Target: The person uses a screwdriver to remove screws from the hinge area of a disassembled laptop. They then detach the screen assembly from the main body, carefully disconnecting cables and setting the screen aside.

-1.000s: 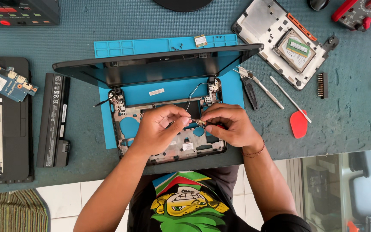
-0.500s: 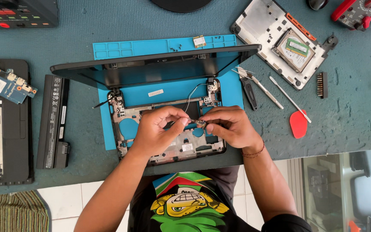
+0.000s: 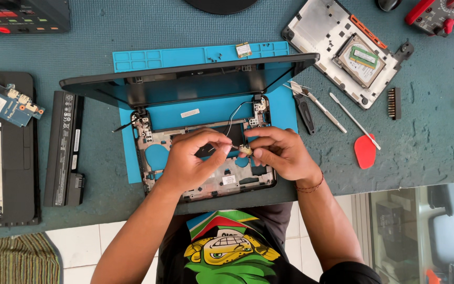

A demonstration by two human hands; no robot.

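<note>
A stripped laptop base (image 3: 156, 138) with its lid (image 3: 185, 87) open lies on a blue repair mat (image 3: 132, 60). Both my hands hover over the base. My right hand (image 3: 282, 152) pinches a small pale component (image 3: 246, 150) between thumb and fingers. My left hand (image 3: 193, 158) holds the thin end of a wire that meets that component. A black and white cable (image 3: 233, 113) runs from the right hinge (image 3: 260, 108) down toward my fingers.
A long black battery (image 3: 64, 147) and another opened laptop (image 3: 3, 163) with a blue circuit board (image 3: 6, 102) lie to the left. Tweezers (image 3: 313, 105), a spudger (image 3: 353, 118), a red pick (image 3: 364, 151), a bit holder (image 3: 393, 103) and a bottom cover (image 3: 342, 47) sit to the right.
My hands have stayed over the base. The fingers have shifted slightly, and the small component now sits between the two hands with the left fingers drawn a little away.
</note>
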